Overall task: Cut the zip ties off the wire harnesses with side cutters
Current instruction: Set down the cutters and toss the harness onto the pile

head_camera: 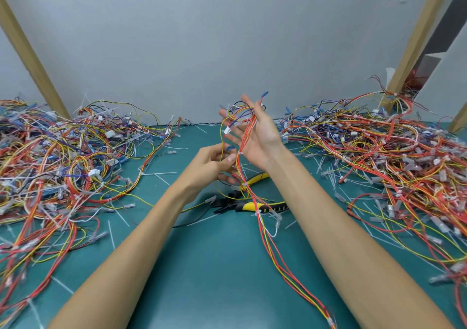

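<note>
A wire harness (pixel 262 230) of red, yellow and orange wires hangs from my raised right hand (pixel 255 134) down to the table's front edge. That hand faces me palm-on with its fingers spread, and the wires lie across the palm. White zip ties (pixel 257 212) bind the harness at several spots. My left hand (pixel 214 163) is just below and left of the right one, its curled fingers and thumb pinching the harness beside a zip tie (pixel 239 153). The side cutters (pixel 252 205), with yellow-and-black handles, lie on the green mat under the hands, held by neither.
A big tangle of wire harnesses (pixel 58 162) covers the left of the green mat (pixel 214 273), and another pile (pixel 386 157) covers the right. Cut zip-tie strips (pixel 164 174) are scattered between them. A grey wall and wooden posts (pixel 32 61) close off the back.
</note>
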Demonstrator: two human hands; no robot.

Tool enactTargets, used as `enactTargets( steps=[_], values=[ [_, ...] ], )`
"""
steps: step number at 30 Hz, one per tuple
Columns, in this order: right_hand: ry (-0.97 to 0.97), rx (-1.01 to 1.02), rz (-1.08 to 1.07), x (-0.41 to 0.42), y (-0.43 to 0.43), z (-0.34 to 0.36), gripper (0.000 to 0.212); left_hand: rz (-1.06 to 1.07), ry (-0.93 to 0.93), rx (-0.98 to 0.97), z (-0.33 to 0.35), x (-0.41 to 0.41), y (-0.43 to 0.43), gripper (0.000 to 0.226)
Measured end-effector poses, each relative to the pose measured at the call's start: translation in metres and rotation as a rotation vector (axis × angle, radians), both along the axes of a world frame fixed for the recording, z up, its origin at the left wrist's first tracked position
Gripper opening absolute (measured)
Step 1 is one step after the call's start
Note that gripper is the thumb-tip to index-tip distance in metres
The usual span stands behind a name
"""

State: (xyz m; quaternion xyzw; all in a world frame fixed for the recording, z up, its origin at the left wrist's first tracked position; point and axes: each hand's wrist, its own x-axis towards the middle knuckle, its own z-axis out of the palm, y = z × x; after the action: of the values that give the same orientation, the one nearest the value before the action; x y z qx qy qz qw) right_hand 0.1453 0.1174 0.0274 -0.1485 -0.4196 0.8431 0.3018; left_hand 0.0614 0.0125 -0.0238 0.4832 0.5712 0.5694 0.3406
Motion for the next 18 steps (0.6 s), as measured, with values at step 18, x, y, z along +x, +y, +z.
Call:
enactTargets(
  steps=[18],
  values=[
    [-0.01,-0.07,-0.08,0.019,0.027,0.014,0.042,-0.617,-0.566,-0.235,0.013,-0.009,-0.006,0.087]
  ],
)
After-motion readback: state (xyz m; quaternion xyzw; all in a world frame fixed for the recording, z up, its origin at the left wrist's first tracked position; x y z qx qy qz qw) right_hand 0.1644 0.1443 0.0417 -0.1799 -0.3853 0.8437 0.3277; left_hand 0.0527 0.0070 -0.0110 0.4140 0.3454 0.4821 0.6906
